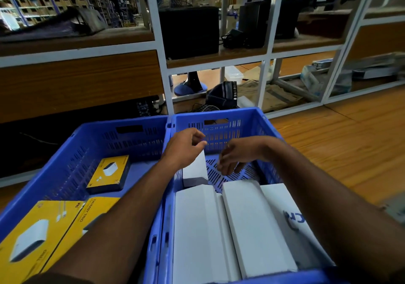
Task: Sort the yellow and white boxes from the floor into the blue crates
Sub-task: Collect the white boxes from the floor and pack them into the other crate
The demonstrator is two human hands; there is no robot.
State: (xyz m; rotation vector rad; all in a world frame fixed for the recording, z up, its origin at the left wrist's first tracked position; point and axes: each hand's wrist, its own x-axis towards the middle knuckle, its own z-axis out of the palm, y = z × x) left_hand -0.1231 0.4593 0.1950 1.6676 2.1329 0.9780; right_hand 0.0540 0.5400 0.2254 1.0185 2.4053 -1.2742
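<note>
— Hands?
— Left hand (pixel 186 145) pinches a small white box (pixel 195 171) upright over the right blue crate (pixel 258 117); right hand (pixel 235 157) hangs beside it, fingers loose, holding nothing.
— Yellow boxes (pixel 109 172)?
— In the left blue crate (pixel 72 156).

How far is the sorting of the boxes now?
Three yellow cardboard boxes lie in the left blue plastic crate; three long white boxes lie in the right blue crate. The left hand lowers a small white box there. No floor boxes are in view.
</note>
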